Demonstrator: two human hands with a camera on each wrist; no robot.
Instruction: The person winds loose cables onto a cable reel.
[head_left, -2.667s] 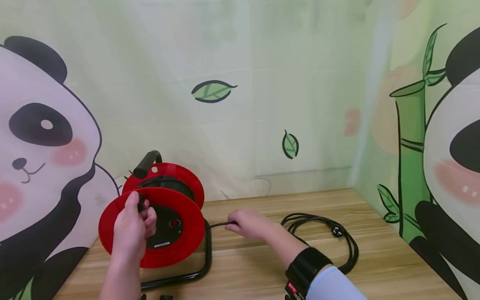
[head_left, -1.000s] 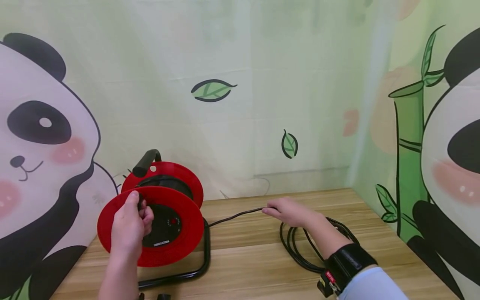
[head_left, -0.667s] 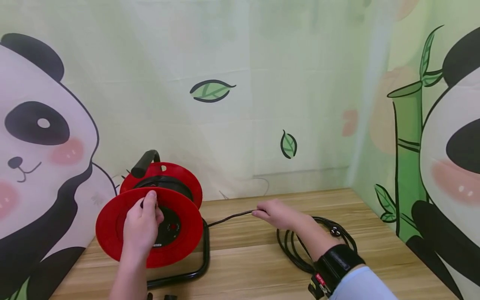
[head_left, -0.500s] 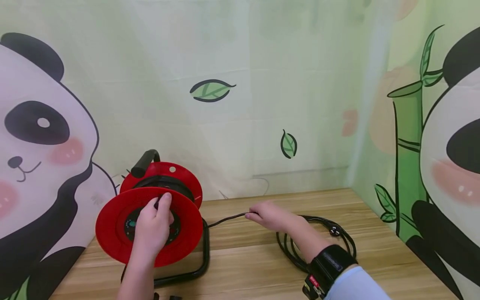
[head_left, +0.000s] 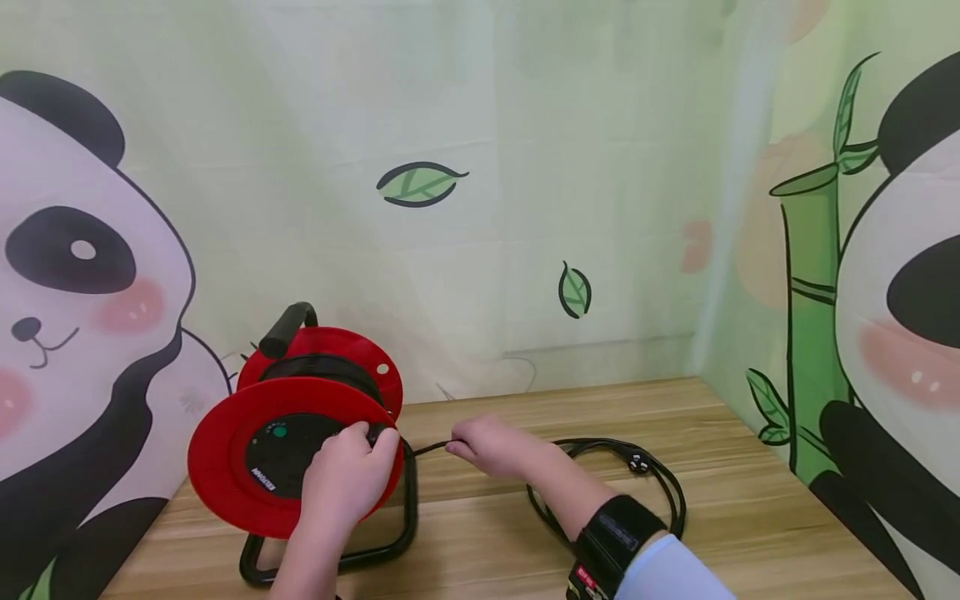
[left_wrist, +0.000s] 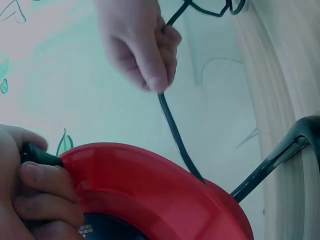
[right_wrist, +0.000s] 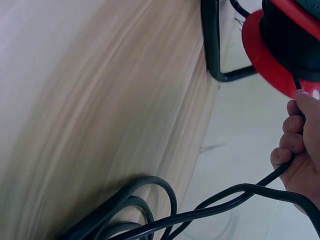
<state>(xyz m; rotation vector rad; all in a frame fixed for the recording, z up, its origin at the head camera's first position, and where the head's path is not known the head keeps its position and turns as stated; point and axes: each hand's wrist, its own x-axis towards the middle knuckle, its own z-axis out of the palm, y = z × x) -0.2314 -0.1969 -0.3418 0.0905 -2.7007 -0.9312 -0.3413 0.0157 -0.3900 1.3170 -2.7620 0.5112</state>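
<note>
A red cable reel [head_left: 225,467] with a black centre panel stands on the left of the table, black cable wound between its two discs. My left hand [head_left: 345,475] grips the small black crank knob [left_wrist: 42,155] at the right side of the front disc. Close to the reel's right side, my right hand [head_left: 495,450] curls round the black cable [left_wrist: 175,132]. From that fist the cable runs taut to the drum. Its other end trails out below the fist in the right wrist view, toward loose loops [right_wrist: 150,187] on the table.
The reel's black tube frame [head_left: 410,500] rests on the wooden table [head_left: 465,550], with a carry handle [head_left: 283,329] on top. Right of it lie the cable loops with a plug [head_left: 638,463]. Panda-printed cloth [head_left: 480,275] hangs behind the table.
My left hand has carried the knob from the disc's upper left round to its right, turning the reel. My right hand slid out along the cable, then came back left. The loops have shrunk.
</note>
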